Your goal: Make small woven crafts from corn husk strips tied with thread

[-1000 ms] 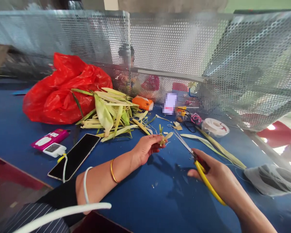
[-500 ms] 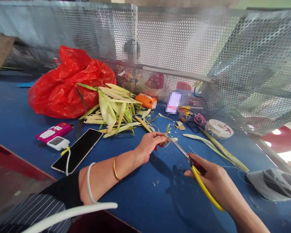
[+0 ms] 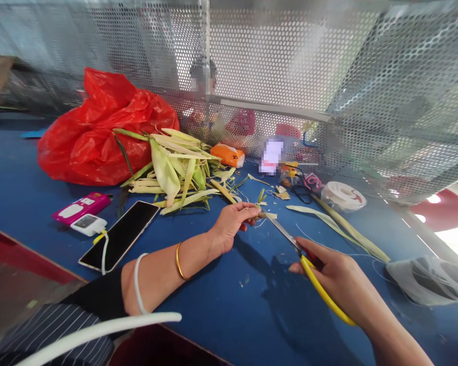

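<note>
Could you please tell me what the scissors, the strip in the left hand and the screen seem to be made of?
The scissors have shiny bare-metal blades and glossy yellow handles, probably plastic. The strip is pale, matte, fibrous leaf, like the leaf pile. The screen looks like grey sheet metal, punched with round holes.

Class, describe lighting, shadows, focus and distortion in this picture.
Head view: daylight blows out the picture's right edge; the right hand and scissors cast shadows on the blue table; the leaf piece in the left hand is sharp; the perforated screen bows, wide-angle; the white tube is blurred.
</note>
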`<state>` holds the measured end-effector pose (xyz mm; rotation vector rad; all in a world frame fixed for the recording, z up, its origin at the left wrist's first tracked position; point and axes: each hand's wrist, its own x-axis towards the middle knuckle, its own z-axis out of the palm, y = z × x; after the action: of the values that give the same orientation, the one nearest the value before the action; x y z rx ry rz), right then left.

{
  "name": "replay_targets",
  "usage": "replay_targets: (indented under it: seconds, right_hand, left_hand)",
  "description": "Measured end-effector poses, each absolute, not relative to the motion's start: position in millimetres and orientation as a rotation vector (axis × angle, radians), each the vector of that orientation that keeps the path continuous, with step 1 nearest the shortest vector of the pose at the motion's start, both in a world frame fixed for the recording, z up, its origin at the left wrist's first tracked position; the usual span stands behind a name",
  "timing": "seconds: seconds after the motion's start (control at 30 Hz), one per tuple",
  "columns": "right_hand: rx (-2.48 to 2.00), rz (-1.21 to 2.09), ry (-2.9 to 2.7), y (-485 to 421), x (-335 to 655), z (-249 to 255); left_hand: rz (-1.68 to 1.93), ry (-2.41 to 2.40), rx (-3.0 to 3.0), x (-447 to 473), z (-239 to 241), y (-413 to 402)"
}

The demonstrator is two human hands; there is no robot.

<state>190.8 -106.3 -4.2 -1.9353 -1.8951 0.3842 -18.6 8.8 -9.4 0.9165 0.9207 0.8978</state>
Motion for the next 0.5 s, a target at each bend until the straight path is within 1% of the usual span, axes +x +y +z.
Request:
replay_targets:
  seconds: [0.37,0.5]
  right_hand:
    - [-1.907,0.453,-1.892,-105.6,191.6,-5.1]
    - [-1.945,0.405,-1.788,-104.1,196.9,-8.4]
  left_hand:
    - [0.932,0.903,0.854,-18.1,-9.2,10.1]
    - [0.936,0.878,0.881,-18.0,-8.5,9.9]
